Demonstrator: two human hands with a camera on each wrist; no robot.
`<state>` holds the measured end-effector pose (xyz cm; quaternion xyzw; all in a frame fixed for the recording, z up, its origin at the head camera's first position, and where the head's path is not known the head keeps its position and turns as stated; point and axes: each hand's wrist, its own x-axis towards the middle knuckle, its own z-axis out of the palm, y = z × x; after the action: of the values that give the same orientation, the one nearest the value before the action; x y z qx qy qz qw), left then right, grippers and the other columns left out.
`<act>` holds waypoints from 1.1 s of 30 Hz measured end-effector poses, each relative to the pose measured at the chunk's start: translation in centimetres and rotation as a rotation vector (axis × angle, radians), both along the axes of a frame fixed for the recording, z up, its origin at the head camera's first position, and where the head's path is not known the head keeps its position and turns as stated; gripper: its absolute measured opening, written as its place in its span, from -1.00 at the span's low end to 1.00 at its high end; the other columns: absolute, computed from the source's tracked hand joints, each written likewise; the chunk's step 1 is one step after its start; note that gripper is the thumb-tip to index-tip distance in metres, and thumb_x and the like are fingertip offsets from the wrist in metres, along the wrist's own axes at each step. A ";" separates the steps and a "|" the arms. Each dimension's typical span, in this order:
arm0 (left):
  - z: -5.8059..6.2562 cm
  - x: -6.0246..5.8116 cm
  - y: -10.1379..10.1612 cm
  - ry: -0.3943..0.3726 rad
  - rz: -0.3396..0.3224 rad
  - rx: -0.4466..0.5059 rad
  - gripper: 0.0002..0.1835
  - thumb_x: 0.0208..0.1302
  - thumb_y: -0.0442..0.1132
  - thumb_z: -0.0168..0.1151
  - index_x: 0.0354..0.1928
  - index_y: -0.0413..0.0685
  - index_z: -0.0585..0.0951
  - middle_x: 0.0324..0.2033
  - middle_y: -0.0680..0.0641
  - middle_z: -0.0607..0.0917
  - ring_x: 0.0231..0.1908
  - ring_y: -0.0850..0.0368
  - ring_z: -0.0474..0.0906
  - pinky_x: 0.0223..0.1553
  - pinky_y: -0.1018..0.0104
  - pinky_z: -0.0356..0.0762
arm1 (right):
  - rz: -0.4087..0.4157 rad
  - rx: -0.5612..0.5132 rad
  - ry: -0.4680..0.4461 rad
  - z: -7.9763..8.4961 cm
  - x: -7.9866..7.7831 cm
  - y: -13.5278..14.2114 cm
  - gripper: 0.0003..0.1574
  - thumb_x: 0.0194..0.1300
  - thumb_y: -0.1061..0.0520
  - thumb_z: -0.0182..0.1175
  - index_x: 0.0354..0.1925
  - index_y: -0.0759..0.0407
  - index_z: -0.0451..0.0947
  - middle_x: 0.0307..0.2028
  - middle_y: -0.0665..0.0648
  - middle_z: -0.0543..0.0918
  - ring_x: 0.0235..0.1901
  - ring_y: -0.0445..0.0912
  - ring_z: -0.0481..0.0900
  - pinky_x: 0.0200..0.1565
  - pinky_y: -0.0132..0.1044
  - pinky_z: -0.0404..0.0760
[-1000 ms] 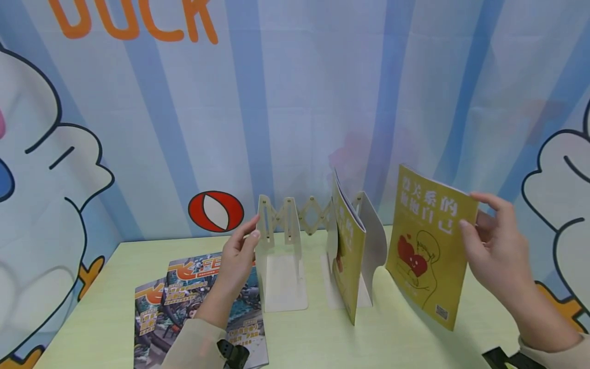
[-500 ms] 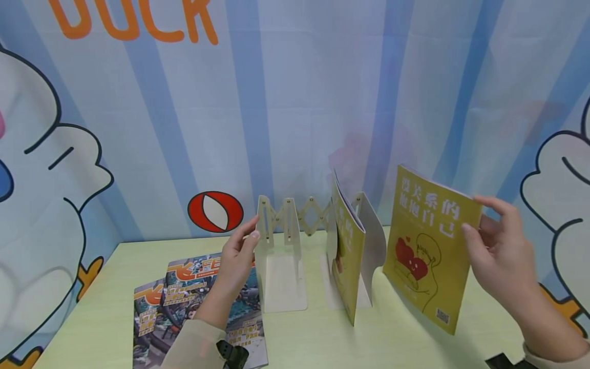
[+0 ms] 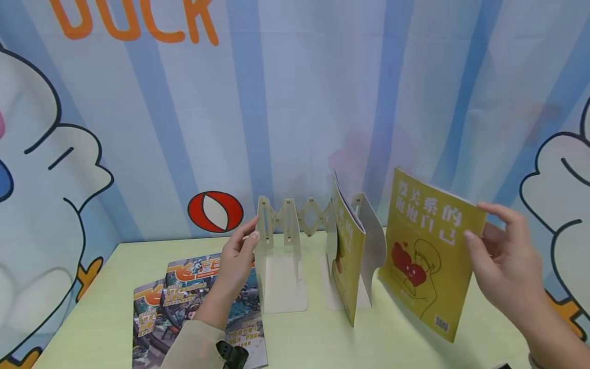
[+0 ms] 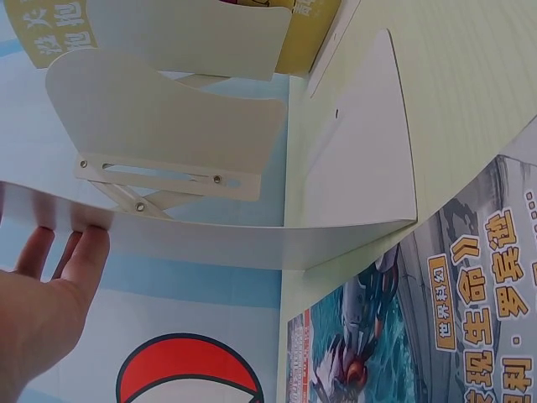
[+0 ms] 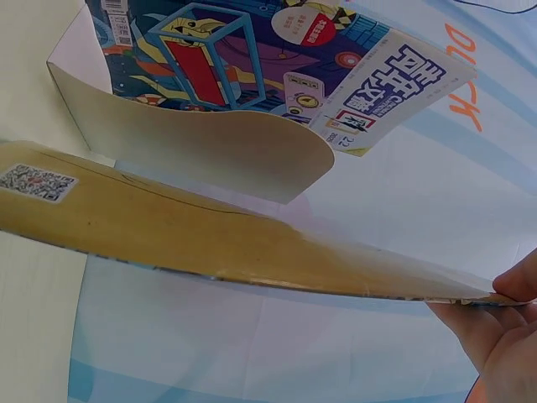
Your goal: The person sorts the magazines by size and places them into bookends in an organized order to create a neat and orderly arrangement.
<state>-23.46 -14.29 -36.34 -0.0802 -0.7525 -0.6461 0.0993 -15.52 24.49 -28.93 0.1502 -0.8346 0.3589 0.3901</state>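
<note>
a cartoon-printed curtain point(image 3: 304, 102) behind the table point(image 3: 313, 341) suggests a booth.

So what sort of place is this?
Probably a staged tabletop set rather than an ordinary study, though I can't be sure: a cartoon-printed backdrop hangs right behind a pale table, where an expandable bookend stands.

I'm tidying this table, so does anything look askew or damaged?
Slightly askew, yes: the two flat magazines overlap unevenly at the left, and the yellow magazine inside the stand juts past its front edge. I see no spill or clear damage.
</note>
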 end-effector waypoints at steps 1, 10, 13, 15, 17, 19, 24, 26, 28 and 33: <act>0.0 0.0 0.0 -0.001 0.001 0.000 -0.54 0.48 -0.09 -0.14 0.39 0.19 0.29 0.35 -0.03 0.30 0.17 0.00 0.40 -0.06 0.30 0.53 | 0.002 0.004 0.006 0.0 0.1 0.0 -0.22 0.24 0.51 0.01 0.37 0.19 0.07 -0.16 0.61 0.57 -0.30 -0.77 0.38 -0.71 -0.51 0.26; 0.0 0.0 0.1 -0.005 -0.004 0.029 -0.54 0.48 -0.12 -0.13 0.39 0.15 0.29 0.32 -0.02 0.33 0.18 -0.03 0.41 0.05 0.07 0.56 | -0.022 0.011 -0.021 -0.1 0.8 -0.4 -0.22 0.28 0.47 -0.01 0.39 0.14 0.05 -0.11 0.58 0.57 -0.31 -0.77 0.38 -0.65 -0.58 0.37; 0.0 0.1 0.1 -0.005 -0.004 0.024 -0.54 0.48 -0.11 -0.13 0.38 0.20 0.30 0.33 -0.02 0.32 0.18 -0.03 0.41 0.06 0.06 0.56 | -0.027 -0.002 -0.027 -0.1 1.0 -0.5 -0.22 0.27 0.48 0.00 0.38 0.13 0.06 -0.11 0.58 0.57 -0.31 -0.76 0.39 -0.60 -0.63 0.43; 0.0 0.1 0.1 -0.004 -0.008 0.021 -0.55 0.48 -0.10 -0.14 0.37 0.22 0.30 0.34 -0.03 0.31 0.19 -0.03 0.40 0.07 0.06 0.55 | -0.029 -0.006 -0.028 -0.1 1.1 -0.5 -0.21 0.26 0.48 0.00 0.38 0.13 0.06 -0.11 0.58 0.57 -0.31 -0.76 0.39 -0.59 -0.64 0.44; 0.0 0.1 0.0 -0.002 -0.013 0.020 -0.55 0.48 -0.09 -0.14 0.37 0.23 0.30 0.34 -0.03 0.30 0.20 -0.03 0.40 0.08 0.05 0.54 | -0.036 -0.004 -0.025 -0.2 1.2 -0.5 -0.20 0.26 0.48 0.01 0.39 0.12 0.07 -0.11 0.58 0.57 -0.32 -0.76 0.38 -0.60 -0.64 0.43; 0.1 0.1 0.0 -0.001 -0.016 0.019 -0.55 0.49 -0.09 -0.14 0.38 0.23 0.29 0.35 -0.03 0.30 0.20 -0.03 0.40 0.09 0.05 0.54 | -0.035 -0.004 -0.022 -0.2 1.3 -0.5 -0.20 0.26 0.49 0.01 0.39 0.12 0.07 -0.11 0.58 0.57 -0.32 -0.76 0.39 -0.60 -0.64 0.44; 0.1 0.1 0.0 -0.002 -0.014 0.020 -0.54 0.49 -0.10 -0.14 0.38 0.21 0.29 0.35 -0.03 0.30 0.19 -0.02 0.40 0.01 0.24 0.58 | -0.024 -0.001 -0.016 -0.2 1.6 -0.6 -0.20 0.26 0.49 0.00 0.39 0.11 0.07 -0.08 0.56 0.56 -0.29 -0.75 0.40 -0.56 -0.66 0.46; 0.1 0.1 0.1 0.000 -0.013 0.026 -0.55 0.48 -0.11 -0.14 0.38 0.21 0.29 0.35 -0.03 0.30 0.18 -0.02 0.40 -0.06 0.36 0.57 | -0.019 0.003 -0.010 -0.2 1.7 -0.6 -0.20 0.26 0.49 0.00 0.39 0.10 0.06 -0.08 0.56 0.56 -0.28 -0.75 0.40 -0.59 -0.64 0.43; 0.1 0.1 0.1 0.003 -0.014 0.030 -0.55 0.48 -0.12 -0.13 0.38 0.22 0.30 0.35 -0.04 0.30 0.18 -0.02 0.40 -0.11 0.42 0.55 | -0.015 0.006 -0.004 -0.2 1.8 -0.6 -0.19 0.27 0.49 0.00 0.39 0.10 0.06 -0.08 0.56 0.56 -0.28 -0.74 0.40 -0.61 -0.63 0.41; 0.1 0.1 0.1 0.003 -0.012 0.025 -0.54 0.49 -0.10 -0.14 0.38 0.22 0.29 0.35 -0.03 0.30 0.21 -0.03 0.39 0.00 0.28 0.57 | -0.023 -0.001 0.010 -0.2 2.0 -0.6 -0.20 0.26 0.48 0.02 0.38 0.09 0.09 -0.04 -0.16 0.62 -0.30 -0.72 0.43 -0.64 -0.58 0.40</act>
<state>-23.41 -14.21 -36.25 -0.0845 -0.7436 -0.6560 0.0976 -13.54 23.85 -29.17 0.1424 -0.8341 0.3539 0.3985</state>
